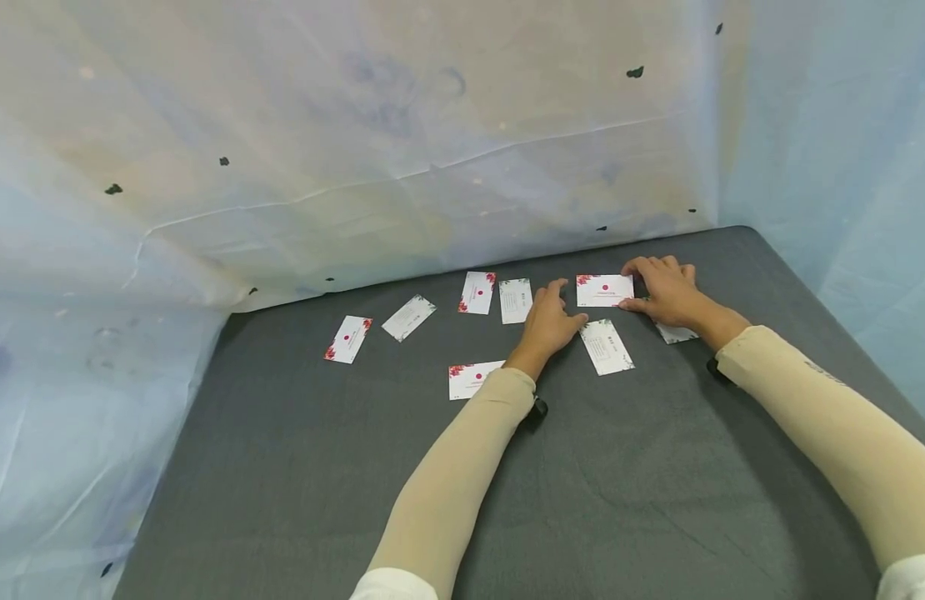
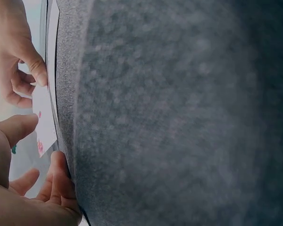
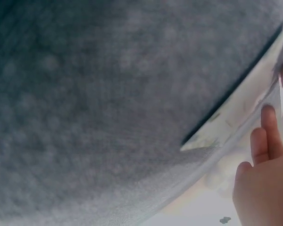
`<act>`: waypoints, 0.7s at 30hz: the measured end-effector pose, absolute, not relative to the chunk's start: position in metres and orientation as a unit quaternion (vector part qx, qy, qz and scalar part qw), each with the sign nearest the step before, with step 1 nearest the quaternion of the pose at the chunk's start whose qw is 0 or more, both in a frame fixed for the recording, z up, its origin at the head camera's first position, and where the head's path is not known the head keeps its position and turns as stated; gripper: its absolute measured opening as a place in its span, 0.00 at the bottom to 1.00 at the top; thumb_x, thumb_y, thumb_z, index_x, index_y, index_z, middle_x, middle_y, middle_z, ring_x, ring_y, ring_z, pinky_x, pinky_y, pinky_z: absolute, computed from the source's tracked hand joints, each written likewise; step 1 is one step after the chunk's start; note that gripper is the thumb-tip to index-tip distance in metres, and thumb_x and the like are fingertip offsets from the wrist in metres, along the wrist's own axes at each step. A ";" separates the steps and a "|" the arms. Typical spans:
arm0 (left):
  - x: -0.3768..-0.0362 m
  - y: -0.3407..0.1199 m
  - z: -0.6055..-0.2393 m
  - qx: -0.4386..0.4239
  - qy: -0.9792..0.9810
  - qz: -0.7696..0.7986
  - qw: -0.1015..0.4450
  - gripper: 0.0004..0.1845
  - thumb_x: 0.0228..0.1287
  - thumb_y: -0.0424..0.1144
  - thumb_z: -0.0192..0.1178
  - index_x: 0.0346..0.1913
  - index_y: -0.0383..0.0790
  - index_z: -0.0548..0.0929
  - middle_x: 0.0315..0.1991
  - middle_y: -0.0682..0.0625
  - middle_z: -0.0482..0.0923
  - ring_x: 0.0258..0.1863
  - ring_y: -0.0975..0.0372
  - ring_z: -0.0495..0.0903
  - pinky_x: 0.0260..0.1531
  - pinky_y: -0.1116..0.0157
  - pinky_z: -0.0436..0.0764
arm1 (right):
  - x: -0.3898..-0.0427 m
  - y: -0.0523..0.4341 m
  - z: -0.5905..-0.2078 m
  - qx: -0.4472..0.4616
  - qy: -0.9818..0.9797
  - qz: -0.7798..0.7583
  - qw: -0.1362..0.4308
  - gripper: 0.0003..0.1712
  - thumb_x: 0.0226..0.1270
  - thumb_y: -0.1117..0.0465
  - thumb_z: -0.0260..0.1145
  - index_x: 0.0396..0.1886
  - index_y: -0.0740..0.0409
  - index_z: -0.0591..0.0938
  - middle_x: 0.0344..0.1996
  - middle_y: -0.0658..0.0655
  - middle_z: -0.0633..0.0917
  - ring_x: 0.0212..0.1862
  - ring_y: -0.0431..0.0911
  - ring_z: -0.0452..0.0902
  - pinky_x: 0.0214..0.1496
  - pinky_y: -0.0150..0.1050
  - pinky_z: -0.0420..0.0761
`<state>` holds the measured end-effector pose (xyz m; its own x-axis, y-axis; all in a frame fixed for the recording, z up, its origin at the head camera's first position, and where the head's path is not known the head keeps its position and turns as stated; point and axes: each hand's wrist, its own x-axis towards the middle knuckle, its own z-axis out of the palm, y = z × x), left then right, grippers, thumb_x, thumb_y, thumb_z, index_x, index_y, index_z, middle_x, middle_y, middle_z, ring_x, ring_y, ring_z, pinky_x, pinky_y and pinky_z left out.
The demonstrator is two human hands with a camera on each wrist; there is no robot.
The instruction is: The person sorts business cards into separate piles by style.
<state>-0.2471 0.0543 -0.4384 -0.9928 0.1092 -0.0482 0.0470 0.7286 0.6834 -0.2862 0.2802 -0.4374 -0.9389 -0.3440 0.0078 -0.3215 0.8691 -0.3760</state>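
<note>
A white card with a red flower corner (image 1: 604, 290) lies at the far middle of the dark grey table (image 1: 582, 500). My right hand (image 1: 667, 292) pinches its right edge; in the left wrist view the right thumb (image 2: 35, 66) and curled fingers grip the card (image 2: 45, 125). My left hand (image 1: 548, 321) rests on the table just left of the card with relaxed fingers, its thumb (image 2: 19, 127) near the card's edge. Another card (image 1: 676, 333) lies partly hidden under my right wrist and shows close up (image 3: 236, 108) in the right wrist view.
Several more white cards lie spread out: a green-cornered one (image 1: 607, 346) below the hands, a red one (image 1: 473, 379) by my left forearm, others (image 1: 516, 301) (image 1: 477, 292) (image 1: 408, 317) (image 1: 347, 338) to the left. Pale plastic sheeting (image 1: 432, 150) walls the table's back and sides.
</note>
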 end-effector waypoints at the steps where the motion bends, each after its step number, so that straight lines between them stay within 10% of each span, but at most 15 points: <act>1: -0.247 0.054 -0.438 0.042 0.929 0.365 0.044 0.38 0.65 0.46 0.67 0.75 0.50 0.63 0.56 0.46 0.74 0.50 0.58 0.79 0.49 0.61 0.78 | -0.286 0.280 -0.438 -0.176 0.965 -0.193 0.025 0.32 0.67 0.49 0.70 0.63 0.58 0.70 0.55 0.66 0.75 0.61 0.65 0.61 0.54 0.63 0.52; 21: -0.251 0.050 -0.436 0.085 0.941 0.325 0.032 0.36 0.59 0.37 0.72 0.71 0.43 0.71 0.50 0.49 0.78 0.47 0.61 0.76 0.52 0.64 0.75 | -0.276 0.272 -0.442 -0.224 0.944 -0.241 -0.029 0.34 0.60 0.53 0.75 0.63 0.61 0.77 0.47 0.60 0.84 0.45 0.54 0.68 0.49 0.51 0.57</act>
<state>-0.2508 0.0497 -0.4360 -0.9833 0.1818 -0.0055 0.1397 0.7747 0.6167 -0.2758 0.2715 -0.4424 -0.8981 -0.4089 0.1616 -0.4364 0.7839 -0.4417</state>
